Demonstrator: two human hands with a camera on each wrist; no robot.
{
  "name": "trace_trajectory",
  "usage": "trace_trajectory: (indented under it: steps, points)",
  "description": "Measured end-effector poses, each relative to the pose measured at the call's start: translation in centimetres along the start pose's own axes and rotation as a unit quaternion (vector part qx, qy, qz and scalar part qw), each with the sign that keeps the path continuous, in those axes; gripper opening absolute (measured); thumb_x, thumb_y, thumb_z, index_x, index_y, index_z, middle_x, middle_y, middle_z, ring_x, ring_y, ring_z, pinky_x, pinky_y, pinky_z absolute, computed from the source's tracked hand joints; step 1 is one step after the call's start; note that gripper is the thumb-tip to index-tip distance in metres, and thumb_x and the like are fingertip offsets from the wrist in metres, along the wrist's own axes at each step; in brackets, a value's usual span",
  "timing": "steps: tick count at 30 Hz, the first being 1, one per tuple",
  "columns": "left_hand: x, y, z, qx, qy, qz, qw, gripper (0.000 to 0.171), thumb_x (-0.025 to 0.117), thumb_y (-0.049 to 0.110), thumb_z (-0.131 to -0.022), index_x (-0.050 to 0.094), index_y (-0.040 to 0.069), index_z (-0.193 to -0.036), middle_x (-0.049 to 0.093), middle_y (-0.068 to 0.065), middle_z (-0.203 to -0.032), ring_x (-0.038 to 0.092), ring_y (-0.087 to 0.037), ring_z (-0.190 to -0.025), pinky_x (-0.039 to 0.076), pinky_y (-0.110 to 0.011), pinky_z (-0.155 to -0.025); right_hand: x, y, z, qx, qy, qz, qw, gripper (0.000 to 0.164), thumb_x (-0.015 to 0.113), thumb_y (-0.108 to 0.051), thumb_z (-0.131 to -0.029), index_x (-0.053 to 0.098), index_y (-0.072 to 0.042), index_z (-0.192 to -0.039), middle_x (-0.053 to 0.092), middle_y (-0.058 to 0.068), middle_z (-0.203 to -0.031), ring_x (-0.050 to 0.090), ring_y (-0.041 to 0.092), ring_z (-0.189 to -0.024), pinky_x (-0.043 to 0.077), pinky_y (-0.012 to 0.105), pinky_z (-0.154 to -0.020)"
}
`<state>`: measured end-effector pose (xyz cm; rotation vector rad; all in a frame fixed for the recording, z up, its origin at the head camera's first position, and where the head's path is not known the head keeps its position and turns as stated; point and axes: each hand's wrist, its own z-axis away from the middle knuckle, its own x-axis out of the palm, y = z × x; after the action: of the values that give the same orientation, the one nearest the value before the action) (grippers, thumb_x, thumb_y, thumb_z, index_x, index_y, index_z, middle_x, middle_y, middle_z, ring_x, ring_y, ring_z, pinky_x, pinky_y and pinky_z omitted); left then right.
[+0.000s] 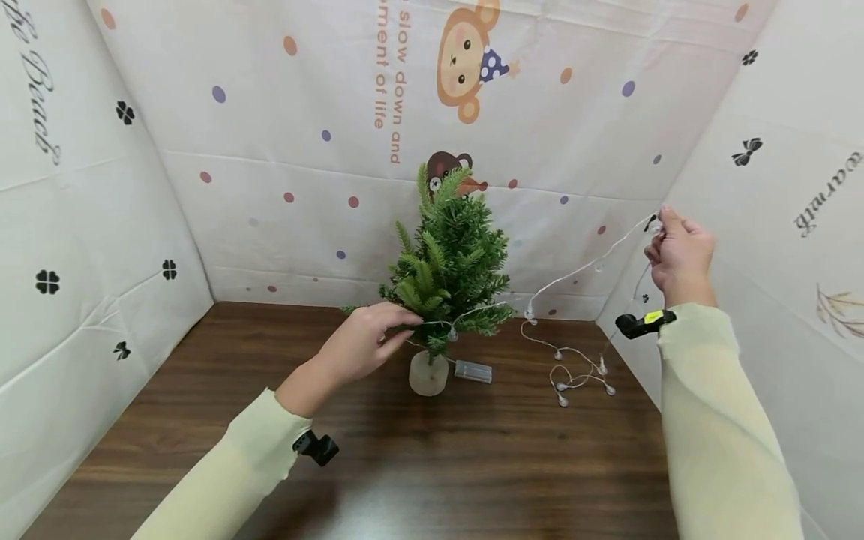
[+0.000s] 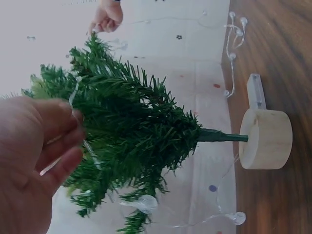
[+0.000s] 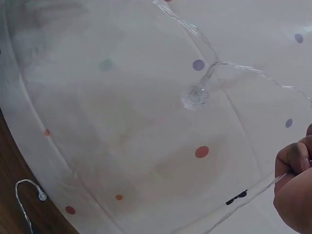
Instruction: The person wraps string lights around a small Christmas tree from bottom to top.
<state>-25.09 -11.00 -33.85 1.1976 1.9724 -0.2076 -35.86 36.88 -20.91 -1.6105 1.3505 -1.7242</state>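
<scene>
A small green artificial Christmas tree stands upright on a round wooden base. At its lower front, my left hand pinches the clear wire of a string light with its fingertips. The wire crosses the front branches, with a bulb hanging just right of the fingers. Off to the right and raised, my right hand grips the same wire, its fingers curled. Between the hands the wire sags over to the right wall. In the right wrist view, a clear bulb hangs from it.
A clear battery box lies on the dark wooden table beside the base. Several loose bulbs and looped wire lie to the right. Printed cloth walls enclose the table at the back and both sides.
</scene>
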Motion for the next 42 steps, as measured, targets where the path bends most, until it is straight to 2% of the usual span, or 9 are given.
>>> trace_trajectory:
  steps: [8, 13, 15, 19, 23, 26, 29, 34, 42]
  points:
    - [-0.4, 3.7, 0.0, 0.080, 0.166, -0.042, 0.9820, 0.019, 0.074, -0.002, -0.088, 0.076, 0.001, -0.107, 0.076, -0.008, -0.103, 0.071, -0.022, -0.097, 0.060, -0.035, -0.085, 0.2, 1.8, 0.9, -0.008, -0.053, 0.101, 0.993, 0.018, 0.078, -0.026, -0.091, 0.075, -0.008, -0.085, 0.052, -0.002, -0.060, 0.036, 0.010, -0.048, 0.024, 0.027, -0.047]
    - [0.6, 8.1, -3.8, 0.123, 0.175, -0.012, 0.9767, 0.019, 0.070, 0.003, -0.092, 0.074, 0.001, -0.110, 0.075, -0.009, -0.108, 0.070, -0.020, -0.102, 0.057, -0.028, -0.095, 0.5, 2.8, 1.4, -0.017, -0.091, 0.137, 0.986, 0.015, 0.078, -0.025, -0.091, 0.077, -0.011, -0.087, 0.055, -0.003, -0.062, 0.038, 0.009, -0.051, 0.030, 0.024, -0.046]
    - [1.3, 9.7, -6.4, 0.094, 0.138, 0.011, 0.9860, 0.022, 0.069, 0.006, -0.094, 0.072, 0.003, -0.116, 0.074, -0.008, -0.113, 0.070, -0.019, -0.108, 0.055, -0.026, -0.100, 0.8, 3.1, 1.7, -0.029, -0.118, 0.147, 0.982, 0.015, 0.076, -0.023, -0.093, 0.077, -0.010, -0.088, 0.055, -0.003, -0.063, 0.037, 0.010, -0.051, 0.028, 0.026, -0.047]
    - [2.8, 11.9, -12.7, -0.032, 0.031, 0.062, 0.9971, 0.030, 0.064, 0.013, -0.101, 0.066, 0.006, -0.130, 0.071, -0.005, -0.126, 0.066, -0.016, -0.116, 0.051, -0.020, -0.102, 1.7, 3.6, 2.2, -0.053, -0.186, 0.154, 0.969, 0.015, 0.071, -0.017, -0.098, 0.075, -0.007, -0.087, 0.050, -0.001, -0.060, 0.034, 0.011, -0.049, 0.018, 0.033, -0.053]
    - [4.5, 12.4, -18.5, -0.146, -0.037, 0.073, 0.9859, 0.040, 0.058, 0.018, -0.105, 0.056, 0.010, -0.143, 0.064, 0.000, -0.138, 0.061, -0.011, -0.127, 0.046, -0.018, -0.107, 2.6, 4.0, 2.8, -0.076, -0.261, 0.158, 0.949, 0.017, 0.065, -0.011, -0.101, 0.075, -0.007, -0.087, 0.050, -0.001, -0.058, 0.036, 0.012, -0.049, 0.019, 0.034, -0.054]
    - [5.7, 12.5, -21.2, -0.205, -0.057, 0.059, 0.9753, 0.044, 0.057, 0.021, -0.105, 0.052, 0.015, -0.148, 0.062, 0.004, -0.142, 0.057, -0.008, -0.131, 0.045, -0.017, -0.107, 3.1, 4.2, 3.2, -0.078, -0.309, 0.147, 0.937, 0.019, 0.062, -0.007, -0.102, 0.075, -0.007, -0.088, 0.056, -0.001, -0.063, 0.039, 0.012, -0.052, 0.030, 0.028, -0.050]
    - [6.7, 12.4, -22.5, -0.247, -0.056, 0.060, 0.9655, 0.043, 0.060, 0.023, -0.104, 0.055, 0.018, -0.146, 0.065, 0.007, -0.138, 0.060, -0.006, -0.126, 0.049, -0.017, -0.101, 3.5, 4.3, 3.7, -0.075, -0.336, 0.137, 0.929, 0.024, 0.059, -0.004, -0.103, 0.076, -0.008, -0.087, 0.061, -0.001, -0.068, 0.035, 0.015, -0.054, 0.037, 0.025, -0.052]
    - [7.4, 12.0, -23.2, -0.270, -0.013, 0.108, 0.9567, 0.025, 0.065, 0.025, -0.103, 0.072, 0.020, -0.126, 0.075, 0.011, -0.117, 0.069, -0.002, -0.099, 0.053, -0.016, -0.079, 4.0, 4.2, 4.2, -0.089, -0.360, 0.124, 0.921, 0.027, 0.056, -0.002, -0.104, 0.074, -0.010, -0.085, 0.059, -0.002, -0.067, 0.024, 0.020, -0.058, 0.021, 0.033, -0.056]
    - [7.6, 11.2, -23.4, -0.235, 0.016, 0.085, 0.9680, 0.016, 0.067, 0.029, -0.101, 0.080, 0.022, -0.108, 0.077, 0.012, -0.098, 0.064, 0.000, -0.077, 0.047, -0.014, -0.063, 2.9, 4.1, 3.4, -0.088, -0.386, 0.128, 0.909, 0.029, 0.053, 0.003, -0.103, 0.072, -0.005, -0.083, 0.053, 0.001, -0.062, 0.022, 0.020, -0.055, 0.016, 0.035, -0.056]
